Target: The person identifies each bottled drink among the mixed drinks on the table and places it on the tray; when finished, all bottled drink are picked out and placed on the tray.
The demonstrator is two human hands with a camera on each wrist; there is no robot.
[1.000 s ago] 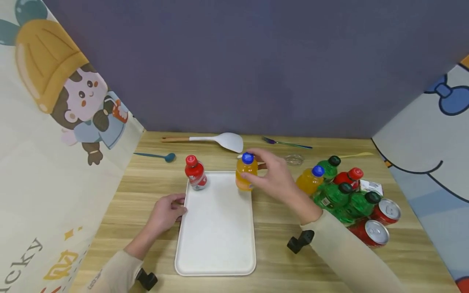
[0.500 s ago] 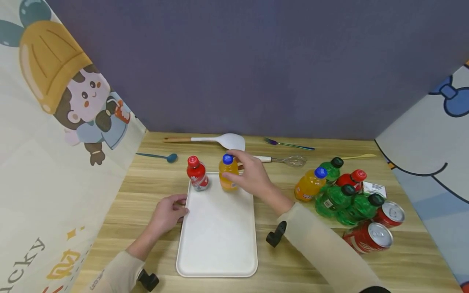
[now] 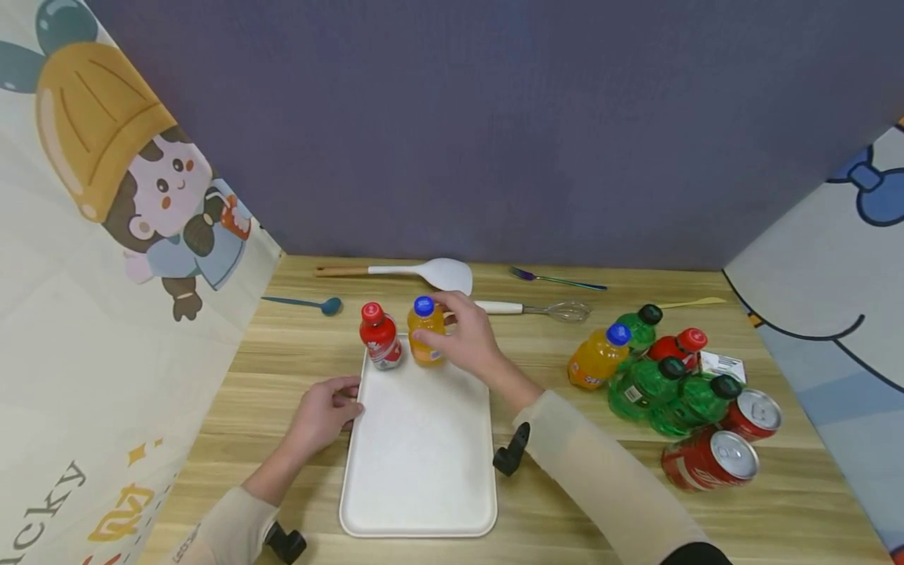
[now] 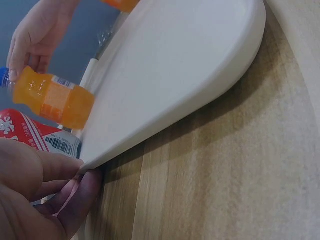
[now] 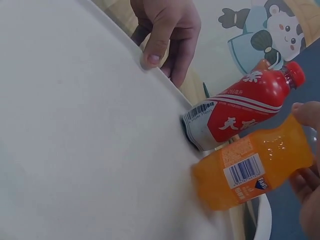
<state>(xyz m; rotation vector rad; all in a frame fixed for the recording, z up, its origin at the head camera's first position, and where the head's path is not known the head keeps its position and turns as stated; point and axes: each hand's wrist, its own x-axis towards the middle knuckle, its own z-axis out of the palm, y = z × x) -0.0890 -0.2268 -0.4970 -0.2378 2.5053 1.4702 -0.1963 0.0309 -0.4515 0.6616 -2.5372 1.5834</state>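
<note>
My right hand (image 3: 466, 336) grips an orange soda bottle (image 3: 426, 345) with a blue cap near its top, holding it upright at the far end of a white tray (image 3: 420, 455). Just left of it, on the tray's far left corner, stands a red bottle (image 3: 381, 339) with a red cap; the right wrist view shows the two bottles close side by side. At the tray's left edge, my left hand (image 3: 323, 414) pinches the rim between thumb and fingers, as the left wrist view (image 4: 55, 185) confirms.
At the right stand another orange soda bottle (image 3: 596, 361), several green bottles (image 3: 639, 388), a red bottle (image 3: 678, 345), a small white box (image 3: 722, 366) and red cans (image 3: 706, 461). Along the back lie a white spatula (image 3: 446, 275), whisk (image 3: 565, 311), fork (image 3: 558, 278), blue spoon (image 3: 329, 306) and yellow utensil (image 3: 692, 302).
My right hand has carried the orange soda bottle leftward along the tray's far end, up beside the red bottle. The left hand has stayed at the tray's left rim.
</note>
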